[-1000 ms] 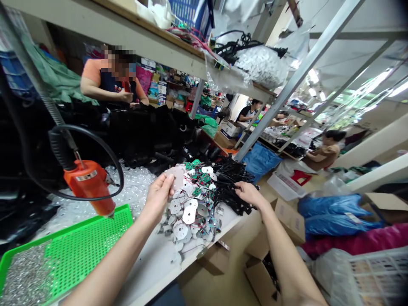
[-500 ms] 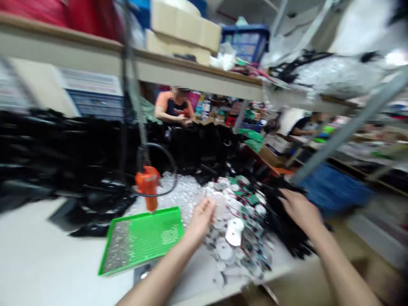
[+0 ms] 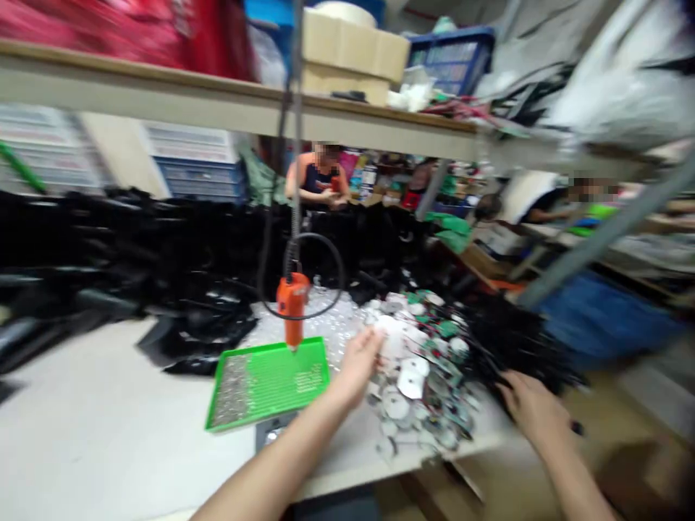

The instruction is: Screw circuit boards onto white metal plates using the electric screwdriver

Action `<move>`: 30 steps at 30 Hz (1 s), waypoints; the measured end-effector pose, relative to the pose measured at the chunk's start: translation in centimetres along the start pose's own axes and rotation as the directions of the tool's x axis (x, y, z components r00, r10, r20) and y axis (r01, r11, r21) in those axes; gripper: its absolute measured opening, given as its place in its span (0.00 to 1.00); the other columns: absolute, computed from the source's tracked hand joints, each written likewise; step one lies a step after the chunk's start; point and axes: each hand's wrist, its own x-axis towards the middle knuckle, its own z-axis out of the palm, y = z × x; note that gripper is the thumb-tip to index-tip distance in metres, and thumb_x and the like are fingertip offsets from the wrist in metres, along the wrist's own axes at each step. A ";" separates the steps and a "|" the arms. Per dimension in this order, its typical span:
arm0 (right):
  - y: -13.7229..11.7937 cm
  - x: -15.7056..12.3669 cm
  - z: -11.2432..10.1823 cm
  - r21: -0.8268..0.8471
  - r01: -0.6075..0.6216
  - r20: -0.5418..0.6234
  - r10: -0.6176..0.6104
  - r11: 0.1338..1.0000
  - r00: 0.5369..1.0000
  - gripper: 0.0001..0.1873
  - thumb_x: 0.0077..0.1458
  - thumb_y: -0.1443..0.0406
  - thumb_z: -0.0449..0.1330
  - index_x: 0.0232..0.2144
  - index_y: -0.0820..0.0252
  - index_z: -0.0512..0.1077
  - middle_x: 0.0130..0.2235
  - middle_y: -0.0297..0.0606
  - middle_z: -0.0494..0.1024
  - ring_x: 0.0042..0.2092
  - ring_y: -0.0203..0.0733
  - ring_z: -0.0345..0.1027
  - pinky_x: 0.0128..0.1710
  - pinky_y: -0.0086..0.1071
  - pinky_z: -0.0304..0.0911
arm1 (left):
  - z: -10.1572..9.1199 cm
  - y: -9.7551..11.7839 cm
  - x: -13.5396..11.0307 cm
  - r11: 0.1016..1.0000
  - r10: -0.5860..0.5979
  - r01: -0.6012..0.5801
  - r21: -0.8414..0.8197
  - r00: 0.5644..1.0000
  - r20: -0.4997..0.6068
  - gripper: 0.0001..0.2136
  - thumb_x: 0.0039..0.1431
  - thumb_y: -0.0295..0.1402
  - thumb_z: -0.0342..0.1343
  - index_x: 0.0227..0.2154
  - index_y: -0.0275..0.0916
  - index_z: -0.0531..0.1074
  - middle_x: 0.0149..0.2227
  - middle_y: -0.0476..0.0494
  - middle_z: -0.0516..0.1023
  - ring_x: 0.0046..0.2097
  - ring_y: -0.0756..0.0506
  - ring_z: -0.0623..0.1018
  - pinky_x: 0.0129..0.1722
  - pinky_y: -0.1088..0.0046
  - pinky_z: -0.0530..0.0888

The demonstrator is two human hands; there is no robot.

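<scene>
One hand, other hand, perhaps blurred wires

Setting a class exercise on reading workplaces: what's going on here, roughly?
A person's left hand holds a pale disc beside a heap of white discs with green circuit boards on a white bench, while the right hand reaches into black wires. An orange electric screwdriver hangs on its cable over a green perforated tray. A co-worker sits farther back, working with both hands.
</scene>
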 end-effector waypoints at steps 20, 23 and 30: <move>-1.0 -2.4 -0.1 -0.118 -0.083 -0.013 0.082 0.990 0.997 0.13 0.60 0.68 0.53 0.47 0.60 0.69 0.37 0.39 0.77 0.40 0.43 0.68 0.38 0.32 0.59 | 1.0 0.9 0.1 0.981 -0.020 0.010 -0.192 0.998 -0.051 0.27 0.28 0.43 0.74 0.30 0.37 0.68 0.21 0.58 0.68 0.19 0.57 0.67 0.15 0.86 0.65; -1.0 -1.8 -0.4 -0.167 -0.060 0.049 0.069 0.984 0.996 0.10 0.59 0.70 0.54 0.42 0.58 0.70 0.34 0.39 0.76 0.38 0.43 0.67 0.36 0.32 0.56 | 1.3 1.0 -0.1 0.982 -0.020 0.016 -0.188 1.000 -0.022 0.26 0.29 0.44 0.74 0.29 0.37 0.68 0.22 0.58 0.67 0.19 0.57 0.68 0.15 0.86 0.66; -1.1 -4.2 -1.9 -0.227 0.041 0.190 0.003 0.973 0.982 0.11 0.62 0.61 0.53 0.36 0.58 0.74 0.41 0.43 0.77 0.45 0.46 0.65 0.41 0.36 0.52 | 1.8 0.5 0.2 0.969 -0.003 -0.009 -0.248 0.999 -0.051 0.25 0.30 0.42 0.74 0.29 0.37 0.69 0.23 0.57 0.69 0.20 0.57 0.68 0.15 0.86 0.66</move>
